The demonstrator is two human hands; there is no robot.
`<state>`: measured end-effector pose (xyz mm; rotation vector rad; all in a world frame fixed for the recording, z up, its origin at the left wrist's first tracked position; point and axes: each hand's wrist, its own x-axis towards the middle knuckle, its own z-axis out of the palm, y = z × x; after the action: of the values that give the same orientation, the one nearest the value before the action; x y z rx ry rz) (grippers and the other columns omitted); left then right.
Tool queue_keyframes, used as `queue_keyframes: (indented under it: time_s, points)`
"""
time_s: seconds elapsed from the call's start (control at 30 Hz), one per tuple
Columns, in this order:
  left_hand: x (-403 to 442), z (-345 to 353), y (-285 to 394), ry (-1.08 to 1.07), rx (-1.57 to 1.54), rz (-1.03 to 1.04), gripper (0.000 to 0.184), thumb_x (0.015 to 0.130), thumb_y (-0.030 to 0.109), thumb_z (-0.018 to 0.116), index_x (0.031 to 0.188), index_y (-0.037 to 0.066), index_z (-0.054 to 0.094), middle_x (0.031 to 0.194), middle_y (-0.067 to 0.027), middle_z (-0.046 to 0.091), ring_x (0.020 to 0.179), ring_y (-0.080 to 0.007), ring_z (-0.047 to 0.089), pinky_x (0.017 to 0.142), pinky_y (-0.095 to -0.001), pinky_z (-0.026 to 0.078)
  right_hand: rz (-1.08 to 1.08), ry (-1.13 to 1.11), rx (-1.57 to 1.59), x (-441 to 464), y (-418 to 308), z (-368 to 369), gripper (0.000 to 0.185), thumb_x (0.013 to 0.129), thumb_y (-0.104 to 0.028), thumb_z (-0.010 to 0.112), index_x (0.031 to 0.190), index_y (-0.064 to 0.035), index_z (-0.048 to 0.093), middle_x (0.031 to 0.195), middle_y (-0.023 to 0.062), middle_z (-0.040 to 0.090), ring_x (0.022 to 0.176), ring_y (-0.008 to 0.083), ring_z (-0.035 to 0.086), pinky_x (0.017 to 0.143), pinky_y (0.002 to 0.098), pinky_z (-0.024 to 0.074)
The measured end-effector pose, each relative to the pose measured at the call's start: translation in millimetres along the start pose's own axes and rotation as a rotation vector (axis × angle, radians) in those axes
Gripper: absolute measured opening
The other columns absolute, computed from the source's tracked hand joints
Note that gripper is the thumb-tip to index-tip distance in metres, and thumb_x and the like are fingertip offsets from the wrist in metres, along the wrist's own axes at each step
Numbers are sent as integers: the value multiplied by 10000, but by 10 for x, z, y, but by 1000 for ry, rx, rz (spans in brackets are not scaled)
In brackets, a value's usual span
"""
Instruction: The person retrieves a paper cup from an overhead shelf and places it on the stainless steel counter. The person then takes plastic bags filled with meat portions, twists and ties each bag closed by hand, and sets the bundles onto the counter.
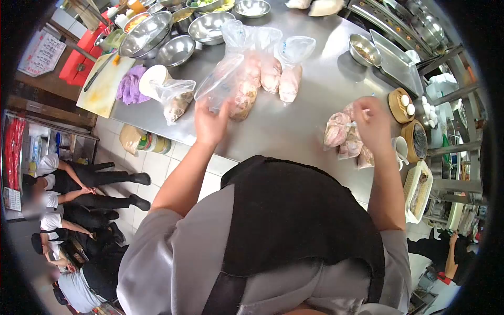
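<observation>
My left hand (211, 125) grips the loose film of a clear plastic bag (220, 81), thumb and fingers on either side of its edge. Just beyond it lie clear bags of raw meat, which looks like chicken (243, 100), with two more meat bags (271, 74) (290, 84) to their right. Over on the right, my right hand (374, 123) has its fingers curled together above a cluster of small bagged meat portions (349, 137). Whatever lies between those fingers is blurred. Left of my left hand, another open-topped bag of meat (177, 107) stands near the table edge.
On the steel table (294, 136) are metal bowls (176, 51), a white tub (155, 81), a purple cloth (131, 85) and a cutting board (107, 79) with a knife. At right are bamboo steamers (401, 105), a mug (400, 149) and a metal tray (396, 60). Several people stand off to the left.
</observation>
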<state>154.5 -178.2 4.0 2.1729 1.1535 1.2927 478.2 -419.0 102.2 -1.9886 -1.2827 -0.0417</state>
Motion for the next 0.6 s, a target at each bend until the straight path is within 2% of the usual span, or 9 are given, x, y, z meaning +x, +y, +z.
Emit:
queue_keyframes:
  time_s: [0.1, 0.13, 0.23, 0.3, 0.4, 0.43, 0.47, 0.5, 0.6]
  points:
    - [182, -33, 217, -212, -315, -68, 256, 958, 197, 644, 1121, 8, 699, 986, -199, 690, 897, -362, 655, 819, -396, 516, 72, -186, 97, -100, -403, 151, 311, 859, -226, 763, 1073, -22, 665, 961, 121, 695, 910, 242, 680, 794, 354, 547]
    - [188, -97, 386, -247, -229, 78, 215, 992, 143, 569, 1100, 40, 723, 994, -185, 699, 917, -350, 657, 831, -395, 521, 69, -247, 117, -132, -541, 180, 448, 826, -269, 796, 1174, -36, 636, 1017, 133, 686, 935, 247, 674, 805, 359, 547]
    - [109, -126, 725, -356, -294, 225, 210, 980, 135, 580, 1104, 43, 722, 990, -180, 705, 928, -348, 660, 834, -402, 523, 76, -438, 197, -152, -827, 289, 851, 721, -364, 881, 1422, -79, 492, 1204, 182, 626, 1015, 265, 649, 851, 374, 538]
    - [28, -92, 960, -430, -377, 218, 196, 966, 107, 591, 1097, 38, 719, 990, -178, 706, 936, -348, 661, 833, -410, 525, 41, -486, 232, -181, -809, 494, 958, 685, -385, 896, 1464, -77, 433, 1301, 209, 569, 1078, 302, 631, 882, 390, 527]
    - [-165, 79, 1116, -617, -592, 225, 164, 925, 46, 639, 1071, 15, 707, 1045, -168, 695, 943, -315, 669, 855, -383, 522, 76, -551, 592, -315, -665, 990, 909, 668, -397, 896, 1419, -88, 489, 1296, 204, 589, 1119, 329, 625, 903, 402, 519]
    - [-191, 112, 1173, -664, -631, 274, 161, 914, 40, 654, 1064, 9, 703, 1073, -167, 688, 936, -303, 671, 868, -365, 518, -178, -550, 335, -296, -605, 1079, 713, 739, -390, 845, 1332, -102, 572, 1191, 186, 659, 1107, 315, 647, 911, 409, 519]
    - [-172, 128, 1169, -803, -674, 232, 216, 922, 88, 682, 1130, 33, 701, 1177, -146, 673, 1024, -257, 657, 915, -342, 501, -83, -564, 374, -324, -525, 1109, 584, 800, -374, 790, 1286, -108, 607, 1131, 179, 685, 1069, 295, 667, 908, 407, 522]
    - [-138, 129, 1138, -804, -675, 171, 286, 927, 108, 689, 1202, 35, 664, 1222, -134, 649, 1070, -245, 638, 946, -341, 487, 17, -585, 414, -367, -493, 1103, 461, 861, -358, 735, 1240, -113, 642, 1070, 171, 711, 1031, 276, 686, 905, 405, 526]
    - [-32, 123, 847, -841, -726, -11, 536, 924, 168, 723, 1406, 41, 525, 1376, -109, 562, 1223, -217, 560, 1026, -348, 449, 254, -588, 448, -280, -530, 879, 380, 971, -356, 605, 1231, -84, 660, 1097, 158, 724, 989, 253, 697, 894, 395, 530]
